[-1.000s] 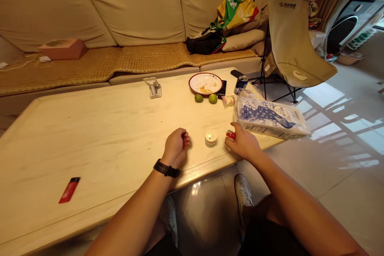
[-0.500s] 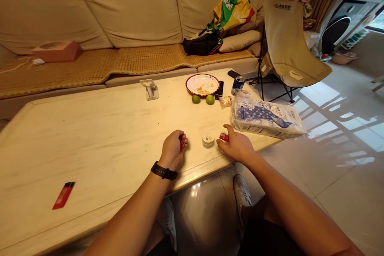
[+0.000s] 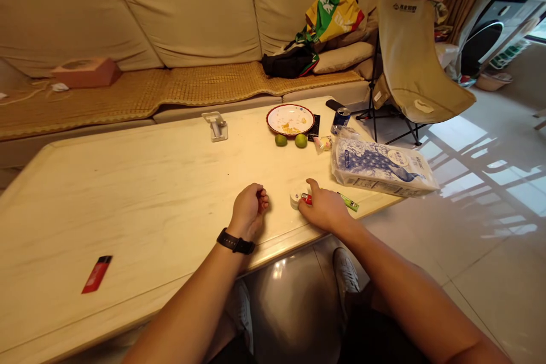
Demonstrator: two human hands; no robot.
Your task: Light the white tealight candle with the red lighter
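My right hand is closed on a small red lighter, most of it hidden by the fingers. Its exposed metal end is against or just beside a white roll of tape lying flat on the table. Partly behind that hand lies a green lighter. Resting on its side at the table's front edge, my left hand has its fingers curled in, and nothing shows in them. A larger red lighter-shaped item with a black end lies far to the left.
Across the pale table stand a red-rimmed plate with food scraps, two green limes, a blue can and a large tissue pack. A white holder is near the back edge. Sofa and folding chair lie beyond.
My right hand has shifted left with the red lighter, up to the tape roll. The green lighter has come into sight behind it. My left hand stays put.
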